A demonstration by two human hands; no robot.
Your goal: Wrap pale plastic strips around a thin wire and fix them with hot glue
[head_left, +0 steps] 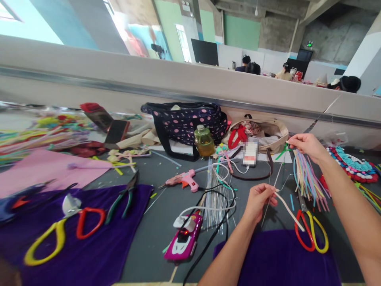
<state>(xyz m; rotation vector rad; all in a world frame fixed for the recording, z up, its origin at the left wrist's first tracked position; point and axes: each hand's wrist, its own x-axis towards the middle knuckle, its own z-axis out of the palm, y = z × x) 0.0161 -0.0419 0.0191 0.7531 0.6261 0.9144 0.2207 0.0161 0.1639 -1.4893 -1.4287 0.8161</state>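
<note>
**A:** What were the hands doing at that craft table?

**B:** The left hand was pinched shut on a cream strip, thumb and fingers meeting at its upper end, so the strip ran down toward four o'clock and crossed the red and yellow scissors. The right hand was raised at one o'clock from the left, closed on the top of a bundle of pastel strips, which hung loose and fanned out below it.

**A:** Why held that way?

**B:** It looked as if holding the bundle high let the strips dangle apart, so that a single one could be drawn off low, but that was a judgement.

**A:** What lay around them?

**B:** A purple cloth sat at six o'clock under the forearms. At nine o'clock from the left hand lay clear sticks tangled with black and white cables, a pink glue gun and a pink car-shaped gadget. A yellow bottle and a spotted bag stood at eleven o'clock against the grey partition.

**A:** Any room to move?

**B:** Bare grey table lay open between the hands and toward twelve o'clock. The right was tighter: a red beaded mat sat at three o'clock, just beside the forearm. The table's near edge ran along the bottom, close to the car-shaped gadget. Far left, a second pair of scissors and pliers lay well apart on another purple cloth.
</note>
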